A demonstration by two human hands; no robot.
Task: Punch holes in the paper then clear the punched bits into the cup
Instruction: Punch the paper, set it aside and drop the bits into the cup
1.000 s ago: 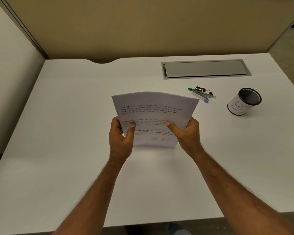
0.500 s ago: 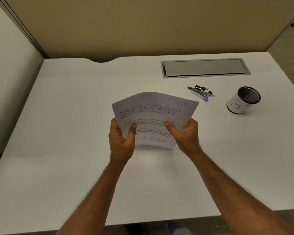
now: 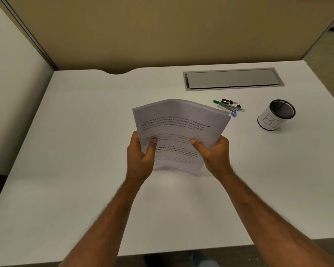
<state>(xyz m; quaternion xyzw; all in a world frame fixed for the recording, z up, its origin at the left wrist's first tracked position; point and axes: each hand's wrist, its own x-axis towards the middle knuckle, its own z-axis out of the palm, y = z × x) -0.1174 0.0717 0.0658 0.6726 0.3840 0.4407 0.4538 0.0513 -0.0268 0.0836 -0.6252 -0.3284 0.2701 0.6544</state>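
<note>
Head view: left hand (image 3: 141,155) and right hand (image 3: 214,153) each clamp the bowed paper (image 3: 179,130), upright at the worktop (image 3: 66,151) centre. The cup (image 3: 276,115), perhaps mesh-lined, stands at two o'clock.

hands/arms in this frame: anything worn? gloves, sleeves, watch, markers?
Nothing worn. Left hand and right hand are bare, no gloves, rings or markers visible. Both forearms are bare to the frame edge, with no sleeve, watch or band; some arm hair shows.
</note>
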